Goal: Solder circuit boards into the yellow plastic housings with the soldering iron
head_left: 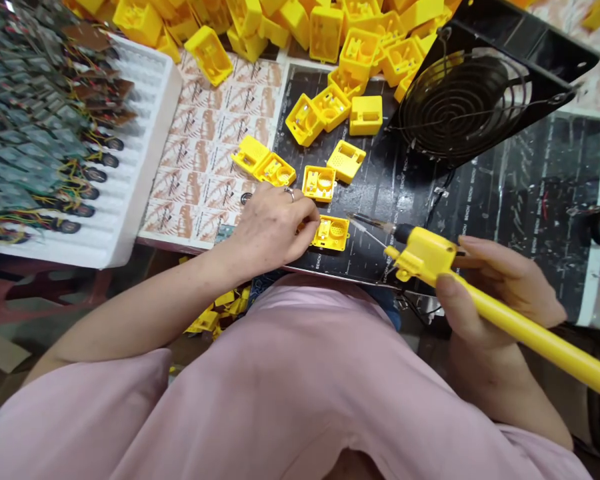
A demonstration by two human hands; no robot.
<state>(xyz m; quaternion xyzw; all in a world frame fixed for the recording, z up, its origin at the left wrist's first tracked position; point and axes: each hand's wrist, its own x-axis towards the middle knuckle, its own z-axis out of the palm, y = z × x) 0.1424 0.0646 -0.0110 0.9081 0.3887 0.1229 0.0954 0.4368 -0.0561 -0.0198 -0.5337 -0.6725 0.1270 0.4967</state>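
Observation:
My left hand, a ring on one finger, is closed at the left edge of an open yellow plastic case near the bench's front edge. Its curled fingers cover that side of the case. My right hand grips a yellow soldering gun, which has a dark iron tip and a thin pale feed nozzle. Both points reach left, just beyond the right side of the case. Behind it lies another open yellow case. A small round dark part and a green circuit board edge show beside my left hand.
A white foam tray at left carries many circuit boards with wires and round parts. A black caged fan stands back right. Yellow cases are heaped along the back, with several loose ones nearer.

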